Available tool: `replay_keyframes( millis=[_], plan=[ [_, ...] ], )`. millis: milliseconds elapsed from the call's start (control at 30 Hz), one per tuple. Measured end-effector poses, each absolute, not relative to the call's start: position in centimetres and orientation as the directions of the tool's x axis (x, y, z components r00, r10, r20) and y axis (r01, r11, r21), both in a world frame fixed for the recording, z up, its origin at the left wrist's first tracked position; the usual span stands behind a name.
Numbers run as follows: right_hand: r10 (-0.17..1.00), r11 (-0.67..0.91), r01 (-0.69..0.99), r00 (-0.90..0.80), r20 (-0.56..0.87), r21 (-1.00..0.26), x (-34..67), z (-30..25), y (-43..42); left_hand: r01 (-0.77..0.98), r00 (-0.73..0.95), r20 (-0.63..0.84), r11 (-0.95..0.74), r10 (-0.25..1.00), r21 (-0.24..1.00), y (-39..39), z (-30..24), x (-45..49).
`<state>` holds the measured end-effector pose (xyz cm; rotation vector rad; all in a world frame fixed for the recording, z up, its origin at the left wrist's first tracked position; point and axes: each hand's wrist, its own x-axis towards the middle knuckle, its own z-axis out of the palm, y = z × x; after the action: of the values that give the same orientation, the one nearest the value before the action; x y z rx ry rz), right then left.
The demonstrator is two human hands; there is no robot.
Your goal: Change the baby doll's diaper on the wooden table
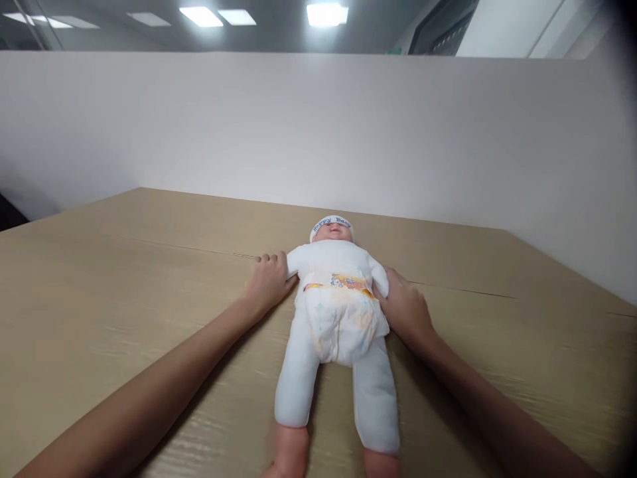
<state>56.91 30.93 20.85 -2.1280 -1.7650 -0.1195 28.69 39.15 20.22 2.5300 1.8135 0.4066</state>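
Note:
A baby doll (334, 265) in a white suit and a white headband lies on its back on the wooden table (124, 285), head away from me. It wears a diaper (341, 318) with an orange-patterned waistband. My left hand (267, 282) rests at the doll's right arm, fingers curled with the sleeve end against them. My right hand (405, 307) presses against the doll's other side at the waist, by the diaper's edge. Its fingers lie tucked beside the body and are partly hidden.
A white partition wall (318, 133) runs along the table's far edge and down its right side. A seam (472, 291) crosses the tabletop behind the doll. Ceiling lights show above the wall.

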Motion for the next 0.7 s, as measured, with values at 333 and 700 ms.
replay_keyframes(
  millis=[333,700],
  plan=[
    [0.98,-0.026,0.832,0.132,0.152,-0.554,56.9,24.1,19.3,0.846,0.192,0.102,-0.217,0.976,0.487,20.9,25.0,25.5],
    [0.974,0.224,0.647,-0.135,0.181,-0.728,53.8,27.3,1.0,0.553,0.252,0.116,-0.241,0.961,0.797,-3.4,18.4,20.1]
  ],
)
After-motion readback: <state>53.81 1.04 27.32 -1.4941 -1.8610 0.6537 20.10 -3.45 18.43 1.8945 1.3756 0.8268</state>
